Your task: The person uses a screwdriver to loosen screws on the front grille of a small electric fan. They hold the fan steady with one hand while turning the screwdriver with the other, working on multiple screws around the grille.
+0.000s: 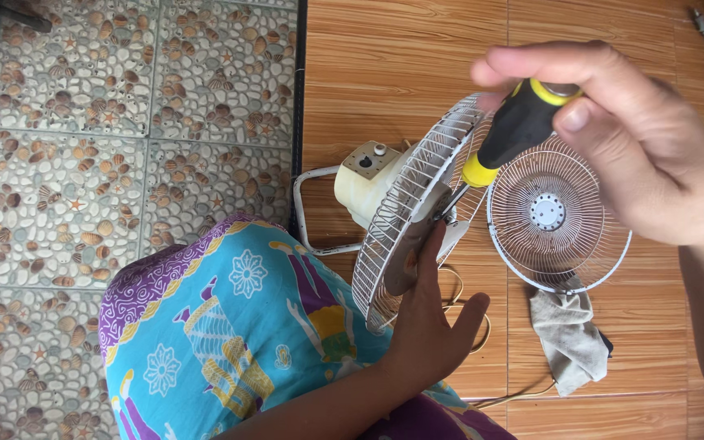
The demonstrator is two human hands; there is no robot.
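Note:
A small cream table fan (368,186) lies on its side on a wood-pattern floor. My left hand (429,326) reaches up behind its rear wire guard (405,204) and holds the grey round plate at the fan's middle. My right hand (637,138) grips a black and yellow screwdriver (515,130), whose tip points down into the centre of the guard near my left fingers. The loose front wire guard (556,216) lies flat on the floor just right of the fan.
A grey rag (568,334) lies below the loose guard, with a pale cord (482,326) looping beside it. My knee in bright patterned cloth (230,326) fills the lower middle. Pebble-pattern tiles (83,163) cover the left, past a dark strip.

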